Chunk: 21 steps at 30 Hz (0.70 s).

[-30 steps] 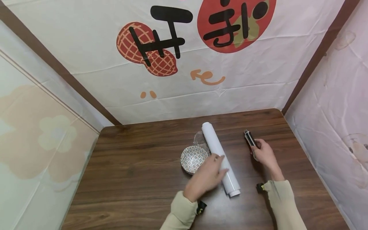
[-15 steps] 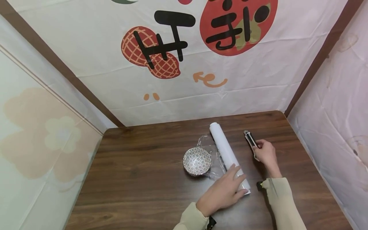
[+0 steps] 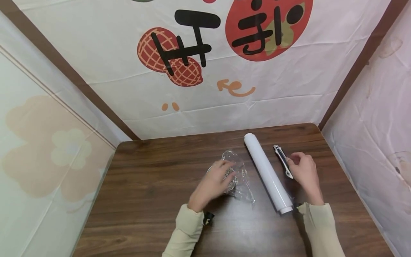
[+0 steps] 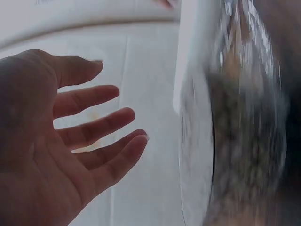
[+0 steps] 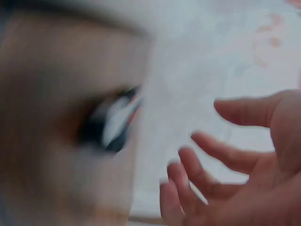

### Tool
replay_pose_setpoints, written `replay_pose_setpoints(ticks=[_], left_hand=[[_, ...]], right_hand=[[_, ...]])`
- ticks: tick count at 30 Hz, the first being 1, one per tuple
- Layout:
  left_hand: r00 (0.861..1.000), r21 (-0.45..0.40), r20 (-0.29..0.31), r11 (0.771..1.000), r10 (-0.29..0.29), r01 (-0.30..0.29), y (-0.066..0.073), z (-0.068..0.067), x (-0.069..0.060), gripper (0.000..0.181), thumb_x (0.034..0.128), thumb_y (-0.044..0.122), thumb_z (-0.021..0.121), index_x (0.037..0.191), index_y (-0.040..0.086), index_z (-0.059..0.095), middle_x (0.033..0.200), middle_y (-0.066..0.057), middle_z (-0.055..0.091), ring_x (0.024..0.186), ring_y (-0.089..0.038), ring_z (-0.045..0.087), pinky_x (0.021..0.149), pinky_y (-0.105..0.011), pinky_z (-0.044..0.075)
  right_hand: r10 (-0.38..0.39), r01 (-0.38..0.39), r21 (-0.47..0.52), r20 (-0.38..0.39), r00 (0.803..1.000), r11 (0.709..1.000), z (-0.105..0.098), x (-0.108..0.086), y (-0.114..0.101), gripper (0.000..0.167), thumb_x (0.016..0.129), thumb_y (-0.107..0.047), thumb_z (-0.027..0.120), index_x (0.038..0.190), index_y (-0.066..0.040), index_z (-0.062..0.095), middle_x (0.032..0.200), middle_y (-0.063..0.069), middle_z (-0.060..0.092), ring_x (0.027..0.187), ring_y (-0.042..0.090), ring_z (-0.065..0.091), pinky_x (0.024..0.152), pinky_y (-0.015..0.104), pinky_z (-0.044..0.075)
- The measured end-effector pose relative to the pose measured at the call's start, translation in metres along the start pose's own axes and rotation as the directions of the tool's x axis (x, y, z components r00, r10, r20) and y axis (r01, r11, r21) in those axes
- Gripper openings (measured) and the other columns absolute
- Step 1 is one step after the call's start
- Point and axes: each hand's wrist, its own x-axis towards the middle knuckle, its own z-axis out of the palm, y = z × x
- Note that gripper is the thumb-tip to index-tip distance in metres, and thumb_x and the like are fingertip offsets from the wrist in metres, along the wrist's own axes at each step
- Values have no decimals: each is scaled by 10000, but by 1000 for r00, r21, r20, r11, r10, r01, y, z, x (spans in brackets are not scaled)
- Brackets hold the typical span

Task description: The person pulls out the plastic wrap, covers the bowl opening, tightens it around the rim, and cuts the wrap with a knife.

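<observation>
The patterned bowl [image 3: 232, 181] stands on the table [image 3: 144, 192] left of the white roll [image 3: 268, 171], clear film [image 3: 242, 178] about it; contents cannot be made out. The left hand [image 3: 212, 182] hangs over the bowl, fingers spread, holding nothing. The right hand [image 3: 304, 173], fingers parted and empty, is just beside the cutter [image 3: 283, 160].
</observation>
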Motion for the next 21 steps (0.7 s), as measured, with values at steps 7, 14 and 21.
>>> replay_pose_setpoints(ticks=[7,14,21], left_hand=[[970,-127,-12,963,-243,239,-53,-5,2,343,1061,215,625,1350,40,687,1260,-154,700,1125,-312,688,973,-483,579],[949,-186,2,933,-314,309,-78,0,-5,263,1054,220,640,1246,90,764,1084,-78,752,904,-174,678,789,-359,577],[941,-207,-11,922,-337,328,-80,2,-4,206,1026,201,686,1168,100,795,1010,-47,769,838,-128,626,763,-312,545]], right_hand=[[-181,177,60,58,982,982,-7,-50,-36,360,1062,-263,627,1308,-5,673,1159,188,721,1035,306,675,814,345,548],[-352,186,378,436,828,907,43,-91,-39,295,1036,-215,652,1217,12,702,1032,166,772,873,180,726,779,253,596],[-270,-30,450,587,763,892,95,-97,-28,410,1041,-213,640,1280,117,598,1002,215,739,828,244,733,709,356,637]])
